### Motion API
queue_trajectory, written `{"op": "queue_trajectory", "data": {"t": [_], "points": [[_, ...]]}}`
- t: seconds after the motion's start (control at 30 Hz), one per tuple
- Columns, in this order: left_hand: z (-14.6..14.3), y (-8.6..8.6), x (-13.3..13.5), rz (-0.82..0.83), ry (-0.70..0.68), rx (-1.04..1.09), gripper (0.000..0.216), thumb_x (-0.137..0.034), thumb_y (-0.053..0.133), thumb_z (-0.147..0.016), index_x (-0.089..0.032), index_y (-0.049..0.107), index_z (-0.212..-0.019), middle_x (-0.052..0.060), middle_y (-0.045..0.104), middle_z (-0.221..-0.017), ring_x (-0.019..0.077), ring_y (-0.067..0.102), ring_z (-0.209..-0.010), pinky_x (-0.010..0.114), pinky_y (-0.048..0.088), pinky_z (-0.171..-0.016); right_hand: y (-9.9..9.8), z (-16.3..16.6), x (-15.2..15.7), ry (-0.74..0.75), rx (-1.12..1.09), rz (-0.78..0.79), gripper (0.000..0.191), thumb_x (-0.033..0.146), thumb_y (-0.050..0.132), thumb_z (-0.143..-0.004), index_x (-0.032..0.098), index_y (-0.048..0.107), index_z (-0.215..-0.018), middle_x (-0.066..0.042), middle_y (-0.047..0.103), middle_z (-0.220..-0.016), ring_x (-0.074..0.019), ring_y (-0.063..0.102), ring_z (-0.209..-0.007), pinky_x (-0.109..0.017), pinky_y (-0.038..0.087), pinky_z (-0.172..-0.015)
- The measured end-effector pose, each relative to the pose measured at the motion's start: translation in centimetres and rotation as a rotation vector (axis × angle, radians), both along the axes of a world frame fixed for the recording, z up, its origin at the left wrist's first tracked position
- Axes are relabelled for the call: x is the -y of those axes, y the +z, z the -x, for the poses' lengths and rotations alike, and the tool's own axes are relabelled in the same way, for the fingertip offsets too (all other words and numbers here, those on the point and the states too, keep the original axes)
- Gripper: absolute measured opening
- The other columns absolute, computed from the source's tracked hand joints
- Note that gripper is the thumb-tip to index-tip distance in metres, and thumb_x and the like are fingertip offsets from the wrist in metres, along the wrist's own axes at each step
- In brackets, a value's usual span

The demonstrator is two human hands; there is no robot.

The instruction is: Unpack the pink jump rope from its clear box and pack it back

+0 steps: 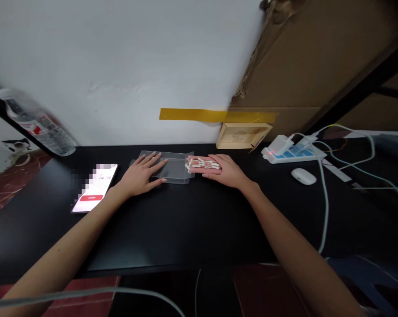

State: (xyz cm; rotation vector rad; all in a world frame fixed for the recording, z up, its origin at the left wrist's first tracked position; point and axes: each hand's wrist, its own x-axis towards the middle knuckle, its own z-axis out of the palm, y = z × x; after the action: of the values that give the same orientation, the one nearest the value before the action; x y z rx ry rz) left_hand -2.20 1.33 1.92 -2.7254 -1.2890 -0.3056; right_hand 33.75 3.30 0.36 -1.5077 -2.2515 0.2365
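A clear plastic box (pixel 178 169) lies flat on the black table, its open flap end to the right. My left hand (pixel 142 174) rests on its left part with the fingers spread out and the palm down. At the flap end is a shallow pink tray (pixel 195 170) holding several small white stick-like pieces (pixel 203 163), whose exact kind I cannot make out. My right hand (pixel 230 171) grips the tray's right end, fingers along the far side and thumb along the near side. The tray's left end meets the box's flaps; whether it is inside cannot be told.
A lit phone (pixel 94 189) lies left of my left forearm. Behind it stands a plastic bottle (pixel 42 125). A shallow wooden frame (pixel 243 135) leans against the wall. To the right are a power strip (pixel 293 154) with cables and a white earbud case (pixel 303 176).
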Motion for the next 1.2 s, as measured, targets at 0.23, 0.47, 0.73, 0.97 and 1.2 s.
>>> {"op": "queue_trajectory", "data": {"t": [0.23, 0.47, 0.73, 0.97, 1.2], "points": [[1.1, 0.0, -0.7, 0.016, 0.006, 0.006, 0.073, -0.074, 0.032, -0.098, -0.03, 0.033, -0.157, 0.004, 0.027, -0.164, 0.0298, 0.025, -0.151, 0.053, 0.022, -0.122, 0.5, -0.4, -0.1, -0.005, -0.106, -0.044, 0.063, 0.057, 0.083, -0.067, 0.028, 0.063, -0.119, -0.009, 0.068, -0.11, -0.0346, 0.063, -0.103, -0.055, 0.054, -0.088], [1.6, 0.2, -0.9, 0.014, 0.016, 0.009, 0.076, -0.076, 0.031, -0.096, -0.028, 0.038, -0.155, 0.005, 0.03, -0.163, 0.0291, 0.027, -0.15, 0.051, 0.021, -0.123, 0.2, -0.7, -0.2, 0.051, -0.199, -0.045, 0.057, 0.045, 0.086, -0.065, 0.026, 0.062, -0.113, -0.008, 0.069, -0.11, -0.0311, 0.065, -0.102, -0.049, 0.053, -0.088], [1.8, 0.2, -1.0, 0.014, -0.009, 0.028, 0.074, -0.075, 0.033, -0.097, -0.031, 0.035, -0.156, 0.004, 0.03, -0.163, 0.029, 0.028, -0.15, 0.053, 0.022, -0.122, -0.8, -1.3, -0.5, 0.073, -0.41, 0.031, 0.055, 0.04, 0.083, -0.069, 0.025, 0.06, -0.116, -0.006, 0.071, -0.112, -0.029, 0.068, -0.101, -0.049, 0.055, -0.089], [1.8, 0.1, -0.9, -0.001, -0.011, 0.016, 0.075, -0.075, 0.028, -0.098, -0.028, 0.036, -0.156, 0.006, 0.03, -0.163, 0.028, 0.026, -0.151, 0.051, 0.021, -0.123, -0.5, -0.9, -0.2, 0.089, -0.521, 0.097, 0.05, 0.04, 0.079, -0.072, 0.024, 0.06, -0.115, -0.007, 0.073, -0.112, -0.0308, 0.069, -0.104, -0.051, 0.055, -0.09], [1.9, 0.1, -0.9, 0.012, -0.016, 0.023, 0.074, -0.075, 0.028, -0.098, -0.031, 0.034, -0.157, 0.003, 0.028, -0.164, 0.0282, 0.025, -0.151, 0.052, 0.019, -0.123, -0.4, -1.5, -0.5, 0.073, -0.453, 0.083, 0.05, 0.042, 0.08, -0.073, 0.025, 0.06, -0.116, -0.007, 0.073, -0.113, -0.0315, 0.07, -0.103, -0.051, 0.056, -0.09]]}}
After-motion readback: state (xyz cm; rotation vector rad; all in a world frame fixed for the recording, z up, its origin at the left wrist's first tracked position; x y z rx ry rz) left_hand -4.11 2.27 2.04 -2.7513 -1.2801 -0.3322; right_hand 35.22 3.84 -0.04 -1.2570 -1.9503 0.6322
